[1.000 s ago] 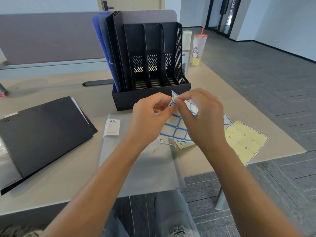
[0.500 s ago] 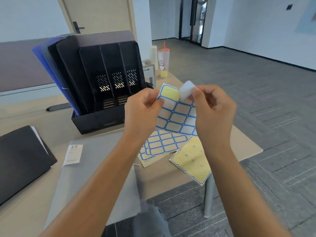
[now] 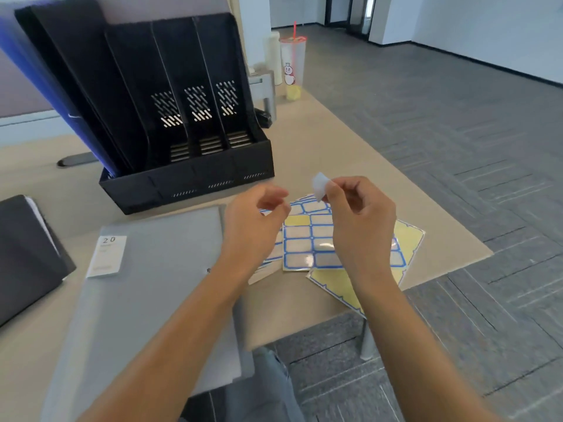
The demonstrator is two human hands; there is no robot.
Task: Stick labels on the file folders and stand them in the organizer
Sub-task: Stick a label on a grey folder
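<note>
A small white label (image 3: 319,186) is pinched between the thumb and the forefinger of the right hand (image 3: 359,220), raised above the label sheets (image 3: 307,239). These sheets, with blue-framed labels, lie flat on the desk (image 3: 350,141) under both hands; one yellow empty spot shows at the top of the front sheet, and a yellow backing sheet (image 3: 408,236) lies under them on the right. The left hand (image 3: 253,220) hovers to the left of the label with fingers loosely curled and holds nothing. Left of the sheets a grey folder (image 3: 152,287) lies flat, with a white sticker marked "20" on it. Behind the sheets stands the black organizer (image 3: 189,178); blue and dark folders (image 3: 61,80) stand in its left compartment. A black folder (image 3: 27,251) lies far left of the sheets.
</note>
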